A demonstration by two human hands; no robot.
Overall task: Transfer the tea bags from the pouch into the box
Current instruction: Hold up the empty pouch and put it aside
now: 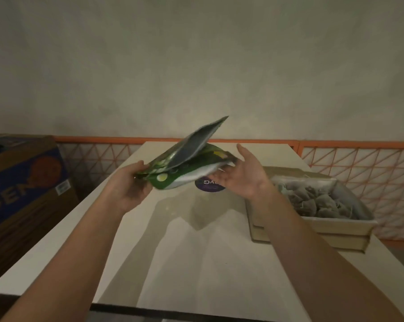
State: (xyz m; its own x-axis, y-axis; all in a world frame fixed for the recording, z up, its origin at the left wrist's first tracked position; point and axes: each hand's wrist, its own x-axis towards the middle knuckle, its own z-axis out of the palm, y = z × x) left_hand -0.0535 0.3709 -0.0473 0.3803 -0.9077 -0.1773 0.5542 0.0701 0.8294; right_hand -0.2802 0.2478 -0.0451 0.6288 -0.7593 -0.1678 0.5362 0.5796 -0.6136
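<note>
Tea bags (321,202), grey mesh, piled in shallow beige cardboard box (335,230) at table's right. Green glossy foil pouch (187,166) held above white table (196,263), mouth gaping rightward, long axis left-right. Left hand (131,187) pinching its bottom end; right hand (240,175) splayed, fingers apart, touching mouth, nearer box. Sticker "YG"; blue carton "DEN".

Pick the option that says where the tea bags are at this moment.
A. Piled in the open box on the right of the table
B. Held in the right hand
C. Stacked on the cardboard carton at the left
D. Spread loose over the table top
A: the tea bags lie heaped inside the box at the table's right, while the left hand grips the green pouch and the right hand is open beside it.
</note>
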